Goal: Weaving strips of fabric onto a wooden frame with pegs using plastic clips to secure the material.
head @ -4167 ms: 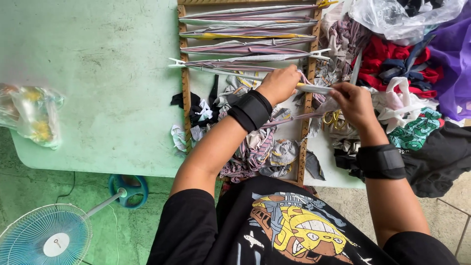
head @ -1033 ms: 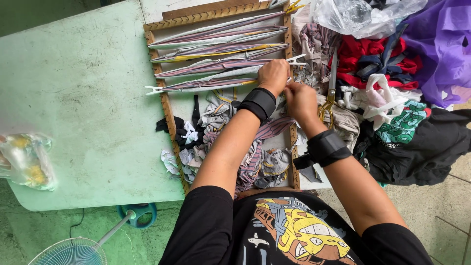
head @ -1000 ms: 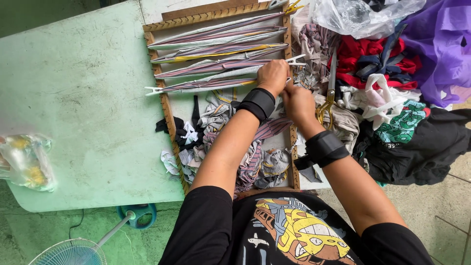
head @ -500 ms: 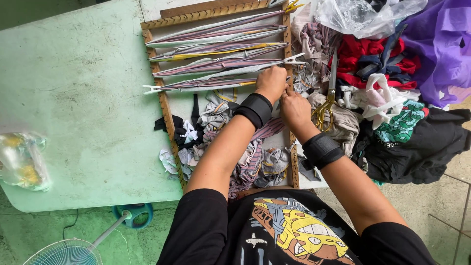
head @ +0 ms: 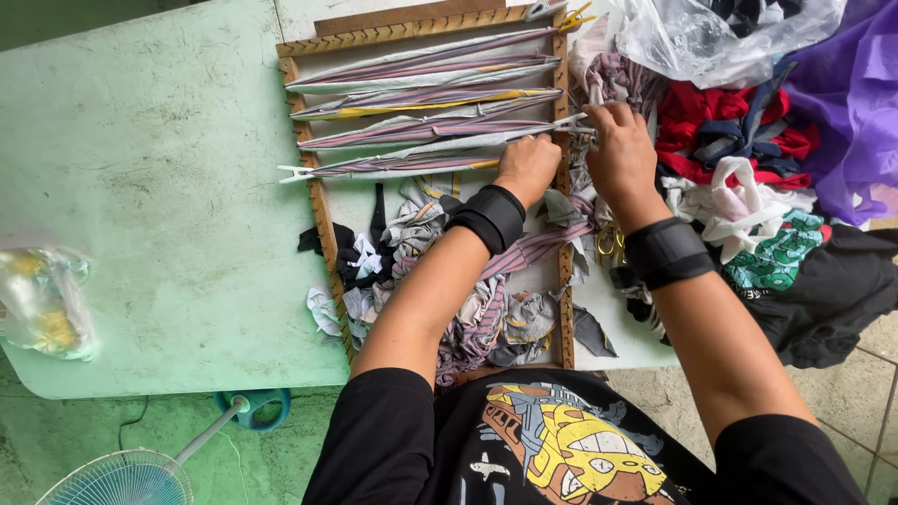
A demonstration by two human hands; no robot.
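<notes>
At frame's right rail | right hand (head: 619,150) now pinching strip (head: 421,154) end | left hand (head: 527,168) pressing strip, as before

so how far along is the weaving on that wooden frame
About five fabric strips already span the top of the wooden frame. The left hand and right hand are at the lowest strip's end by the right rail. The frame's lower half holds only loose scraps.
</notes>
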